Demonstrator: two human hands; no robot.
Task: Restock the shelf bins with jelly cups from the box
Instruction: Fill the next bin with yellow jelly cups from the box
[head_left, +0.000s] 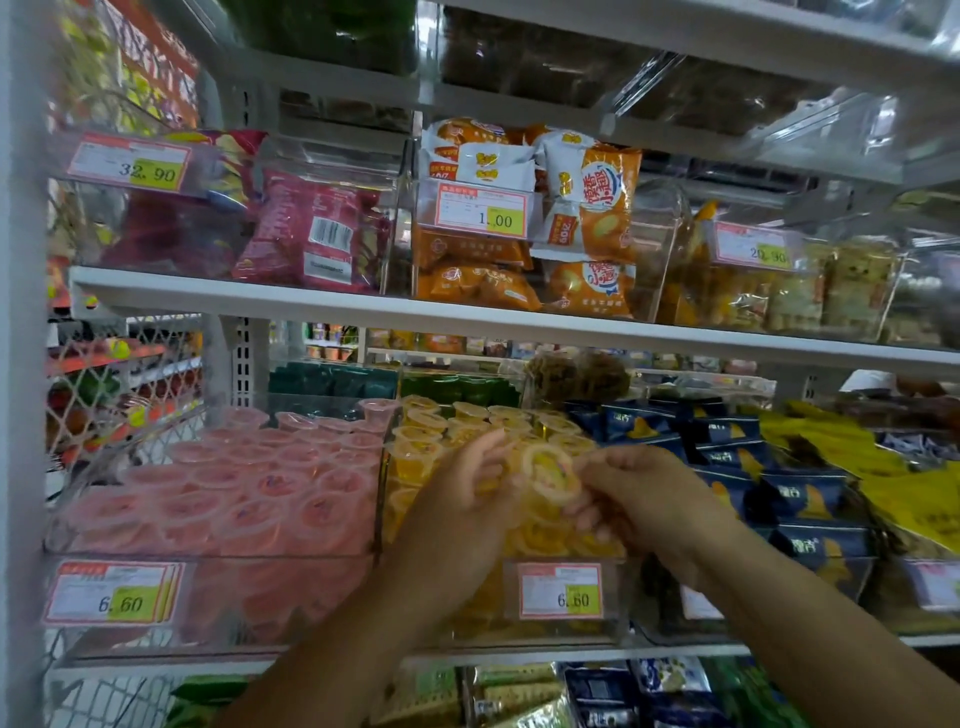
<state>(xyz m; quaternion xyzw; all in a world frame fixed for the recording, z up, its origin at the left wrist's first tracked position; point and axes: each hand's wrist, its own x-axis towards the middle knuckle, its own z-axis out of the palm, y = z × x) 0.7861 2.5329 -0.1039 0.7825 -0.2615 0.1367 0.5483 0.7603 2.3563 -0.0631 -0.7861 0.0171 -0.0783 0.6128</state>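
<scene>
Head view: I hold one yellow jelly cup (550, 470) up between my two hands, its foil lid facing me, just above the near part of the middle bin (483, 613). My right hand (644, 493) is on the cup's right side, its fingers (584, 512) curled under and pinching the rim. My left hand (462, 499) is against the cup's left side with its fingers bent toward it; the blur keeps me from telling whether they grip. The middle bin is heaped with yellow cups (431, 431) from near to far. The left bin (260, 597) is packed with pink cups (234, 483). To the right lie dark blue packets (800, 493). Both jelly bins carry a 6.60 price tag (561, 590).
</scene>
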